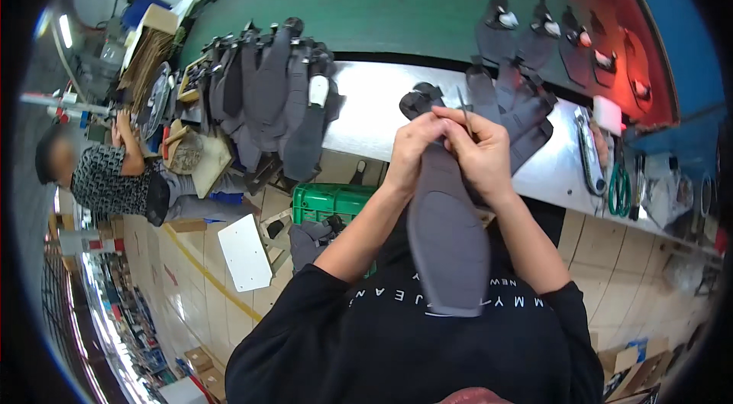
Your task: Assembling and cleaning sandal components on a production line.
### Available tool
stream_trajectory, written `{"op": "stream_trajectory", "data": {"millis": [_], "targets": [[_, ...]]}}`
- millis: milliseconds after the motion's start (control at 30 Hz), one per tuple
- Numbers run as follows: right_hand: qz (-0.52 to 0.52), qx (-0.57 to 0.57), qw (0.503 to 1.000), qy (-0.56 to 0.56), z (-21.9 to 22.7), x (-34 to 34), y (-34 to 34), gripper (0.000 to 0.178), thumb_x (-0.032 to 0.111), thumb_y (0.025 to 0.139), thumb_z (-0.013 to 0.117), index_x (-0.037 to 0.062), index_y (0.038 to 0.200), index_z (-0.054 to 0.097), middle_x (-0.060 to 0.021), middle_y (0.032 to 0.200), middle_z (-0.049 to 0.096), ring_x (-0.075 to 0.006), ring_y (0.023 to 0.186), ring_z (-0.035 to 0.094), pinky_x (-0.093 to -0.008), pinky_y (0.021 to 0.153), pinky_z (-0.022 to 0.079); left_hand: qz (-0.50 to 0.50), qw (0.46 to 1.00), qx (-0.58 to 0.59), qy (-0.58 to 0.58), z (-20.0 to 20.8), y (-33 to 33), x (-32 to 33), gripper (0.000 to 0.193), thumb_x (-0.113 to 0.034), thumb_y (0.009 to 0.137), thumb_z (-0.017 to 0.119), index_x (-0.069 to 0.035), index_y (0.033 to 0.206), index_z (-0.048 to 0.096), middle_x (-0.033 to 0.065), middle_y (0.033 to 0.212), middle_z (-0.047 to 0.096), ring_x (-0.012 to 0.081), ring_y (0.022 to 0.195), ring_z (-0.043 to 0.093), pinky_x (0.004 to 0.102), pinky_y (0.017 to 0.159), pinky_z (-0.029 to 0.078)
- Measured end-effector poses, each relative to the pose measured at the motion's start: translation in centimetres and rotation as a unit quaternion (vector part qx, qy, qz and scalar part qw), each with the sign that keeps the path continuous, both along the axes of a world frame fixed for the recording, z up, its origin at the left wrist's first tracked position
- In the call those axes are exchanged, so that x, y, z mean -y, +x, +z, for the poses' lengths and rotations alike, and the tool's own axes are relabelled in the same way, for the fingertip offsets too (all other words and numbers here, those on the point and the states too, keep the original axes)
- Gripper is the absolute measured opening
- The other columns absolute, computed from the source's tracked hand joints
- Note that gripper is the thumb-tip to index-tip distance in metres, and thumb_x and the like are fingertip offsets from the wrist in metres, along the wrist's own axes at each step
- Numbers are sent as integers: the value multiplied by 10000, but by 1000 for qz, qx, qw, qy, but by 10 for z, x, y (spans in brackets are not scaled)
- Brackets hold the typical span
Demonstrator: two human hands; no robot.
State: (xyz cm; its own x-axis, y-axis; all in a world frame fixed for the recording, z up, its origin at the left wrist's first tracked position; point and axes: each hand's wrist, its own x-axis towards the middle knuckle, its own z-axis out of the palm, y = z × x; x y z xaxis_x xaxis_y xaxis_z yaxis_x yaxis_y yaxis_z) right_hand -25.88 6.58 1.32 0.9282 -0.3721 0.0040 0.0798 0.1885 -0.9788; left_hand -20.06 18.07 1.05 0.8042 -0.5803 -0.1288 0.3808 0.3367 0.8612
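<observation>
In front of my chest hangs a dark grey sole-shaped piece (449,244), its wide end down and its narrow top between my hands. My left hand (416,146) is closed on that top edge. My right hand (482,150) pinches beside it, fingertips meeting the left ones. A thin pointed strip (462,98) sticks up from the right fingers; I cannot tell its kind. Just beyond my hands lie a dark bundled piece (420,101) and, to the right, a pile of similar grey pieces (523,110) on the metal ledge (363,114).
A green belt (397,3) runs behind the ledge, with several grey pieces (534,41) at its right. More pieces (267,91) are heaped at the left. Green-handled scissors (619,189) lie at right. A green crate (328,199) stands below; another person (118,182) works far left.
</observation>
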Motion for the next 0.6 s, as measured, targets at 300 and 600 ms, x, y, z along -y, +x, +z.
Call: {"op": "stream_trajectory", "data": {"millis": [300, 600], "targets": [[45, -63, 993, -86, 19, 54, 11, 376, 293, 1008, 503, 38, 1266, 603, 58, 633, 475, -29, 549, 397, -217, 488, 317, -209, 891, 295, 274, 82, 172, -97, 378, -14, 712, 748, 4, 1088, 708, 75, 881, 724, 112, 803, 668, 236, 745, 529], [29, -20, 940, -340, -14, 36, 65, 370, 197, 820, 710, 13, 1134, 646, -18, 715, 582, -104, 643, 529, -270, 630, 444, -84, 456, 649, 604, 48, 277, -89, 655, -101, 685, 675, -227, 1322, 586, 200, 1468, 408, 394, 1383, 338, 447, 1147, 269]]}}
